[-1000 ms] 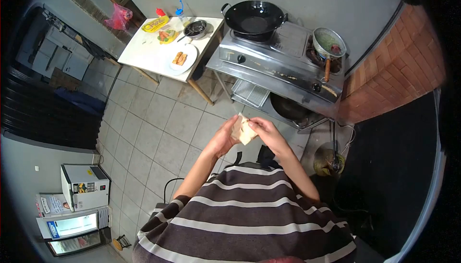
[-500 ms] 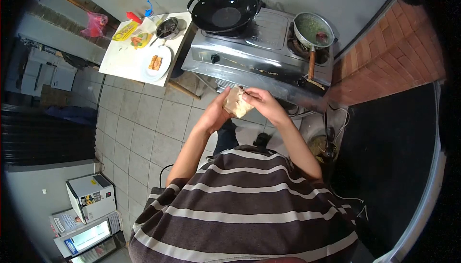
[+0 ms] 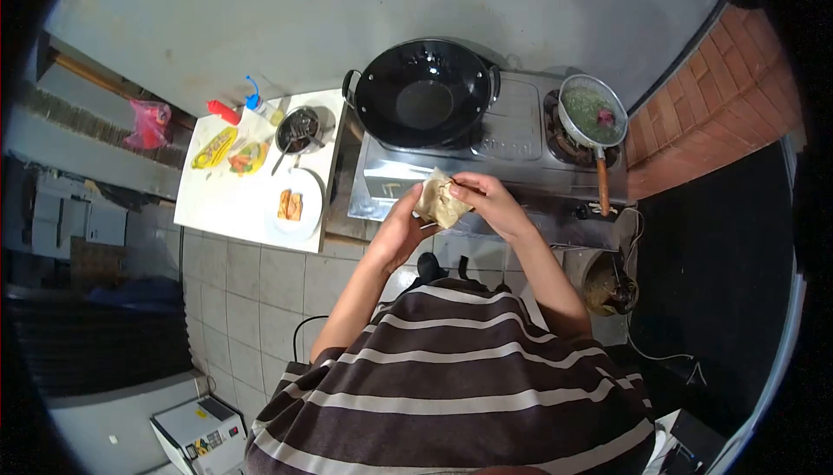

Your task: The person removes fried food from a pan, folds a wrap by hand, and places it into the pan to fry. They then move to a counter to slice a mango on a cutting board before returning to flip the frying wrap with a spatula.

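Observation:
My left hand point(image 3: 399, 234) and my right hand point(image 3: 495, 203) hold a pale, cream-coloured folded flatbread point(image 3: 441, 206) between them, in front of the stove. The left fingers support its left side and underside. My right thumb and fingers pinch its upper right edge, where a small dark patch shows. Its inside is mostly hidden by the folds. Just beyond the hands is the steel gas stove point(image 3: 390, 178), with a large black wok point(image 3: 423, 104) on its left burner. A pan point(image 3: 592, 109) with green, bubbly liquid and a dark reddish thing in it sits on the right burner.
On the white table point(image 3: 204, 210) at left are a plate point(image 3: 309, 225) with browned food pieces, a pot point(image 3: 298, 131) with dark contents, a red squeeze bottle point(image 3: 224, 112) and colourful packets. The pan's wooden handle point(image 3: 603, 182) sticks out over the stove front. A bucket point(image 3: 605, 280) stands below.
The view has tilted up, so stove and table sit lower in it. Both hands still hold the flatbread; my right fingers have shifted slightly along its edge.

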`<action>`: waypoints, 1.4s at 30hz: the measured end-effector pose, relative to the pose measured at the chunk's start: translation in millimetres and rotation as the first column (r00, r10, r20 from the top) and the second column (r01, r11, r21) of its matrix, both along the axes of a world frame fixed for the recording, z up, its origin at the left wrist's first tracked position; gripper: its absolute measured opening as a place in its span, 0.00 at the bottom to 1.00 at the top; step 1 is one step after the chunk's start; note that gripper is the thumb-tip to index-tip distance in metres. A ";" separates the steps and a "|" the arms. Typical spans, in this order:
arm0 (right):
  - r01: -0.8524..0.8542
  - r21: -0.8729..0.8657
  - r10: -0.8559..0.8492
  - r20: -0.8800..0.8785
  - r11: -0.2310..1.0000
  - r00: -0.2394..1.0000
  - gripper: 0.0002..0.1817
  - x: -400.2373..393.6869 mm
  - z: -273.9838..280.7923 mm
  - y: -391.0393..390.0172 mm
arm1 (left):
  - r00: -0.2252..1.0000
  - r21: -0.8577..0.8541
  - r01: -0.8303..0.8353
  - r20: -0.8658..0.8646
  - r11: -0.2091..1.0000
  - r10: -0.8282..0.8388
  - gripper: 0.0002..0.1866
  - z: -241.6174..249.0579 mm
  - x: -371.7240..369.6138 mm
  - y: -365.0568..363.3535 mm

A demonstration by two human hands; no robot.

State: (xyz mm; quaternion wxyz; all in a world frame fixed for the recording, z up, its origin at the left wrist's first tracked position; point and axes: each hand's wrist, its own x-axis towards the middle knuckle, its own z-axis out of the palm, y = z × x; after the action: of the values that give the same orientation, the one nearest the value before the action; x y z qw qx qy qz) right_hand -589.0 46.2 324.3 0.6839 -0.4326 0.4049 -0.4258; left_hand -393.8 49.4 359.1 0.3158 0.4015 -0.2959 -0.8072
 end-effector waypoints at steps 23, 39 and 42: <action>0.026 -0.196 -0.196 -0.947 0.980 0.253 0.13 0.3 -17.3 -253.3 | 0.956 -0.140 -0.162 0.225 0.977 0.190 0.26 -77.8 151.4 -101.4; -0.196 -0.534 -0.430 -0.810 0.823 0.400 0.10 10.9 47.8 -230.2 | 0.664 -0.475 0.249 0.718 0.844 0.208 0.16 -188.0 118.0 -55.4; -0.048 -0.677 -0.542 -0.627 0.734 0.560 0.08 16.2 112.2 -162.0 | 0.540 -0.495 0.375 0.804 0.784 0.249 0.20 -199.6 88.5 -49.8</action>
State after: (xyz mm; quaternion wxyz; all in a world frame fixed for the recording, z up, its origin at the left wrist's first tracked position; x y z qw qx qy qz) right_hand -572.8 -115.8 436.5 0.1722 -0.7092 0.5588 -0.3939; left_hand -305.3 -0.4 159.5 0.2156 0.5984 -0.6710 -0.3810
